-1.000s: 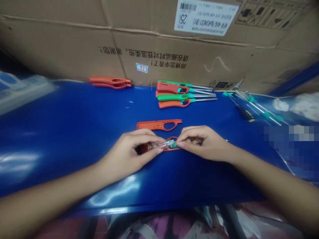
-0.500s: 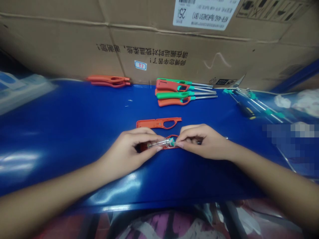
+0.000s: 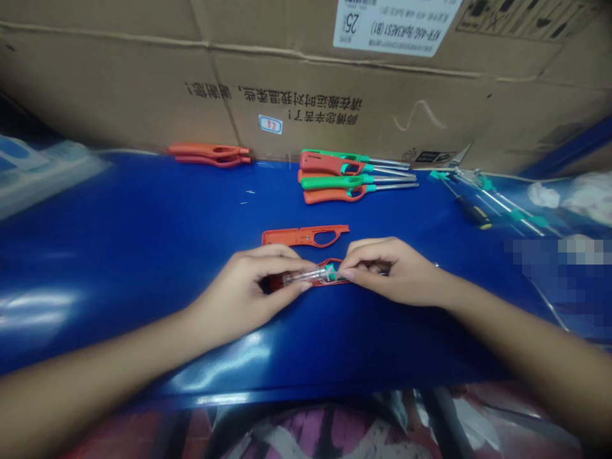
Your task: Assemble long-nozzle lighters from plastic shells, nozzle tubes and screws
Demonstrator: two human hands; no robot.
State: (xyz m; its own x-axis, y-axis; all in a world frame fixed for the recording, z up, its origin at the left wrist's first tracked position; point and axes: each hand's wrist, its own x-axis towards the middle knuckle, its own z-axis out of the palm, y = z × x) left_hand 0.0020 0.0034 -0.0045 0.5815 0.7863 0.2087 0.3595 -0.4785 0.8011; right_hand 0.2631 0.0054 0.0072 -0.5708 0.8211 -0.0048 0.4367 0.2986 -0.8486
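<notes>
Between the thumb and fingers of my left hand [image 3: 258, 280] is a clear lighter fuel tank [image 3: 306, 276], lying slanted over a red lighter shell half [image 3: 329, 282]. A teal piece [image 3: 330, 273] sits at the tank's right end, with a thin pale wire by it. My right hand [image 3: 389, 271] is closed in a pinch just right of the teal piece; a metal tube seems to run under its fingers, its tip showing beyond the hand. Just behind the hands lies an orange shell half [image 3: 306, 236], inner side up.
Several assembled red, orange and green lighters [image 3: 335, 182] lie stacked at the back. Orange shells [image 3: 210, 153] rest to their left. At right are a screwdriver [image 3: 471, 212] and metal tubes with teal parts [image 3: 509, 204]. A cardboard box [image 3: 143, 83] stands behind the blue table [image 3: 119, 255].
Almost nothing differs. My right fingertips have shifted very slightly by the teal piece; my left hand keeps its hold on the fuel tank.
</notes>
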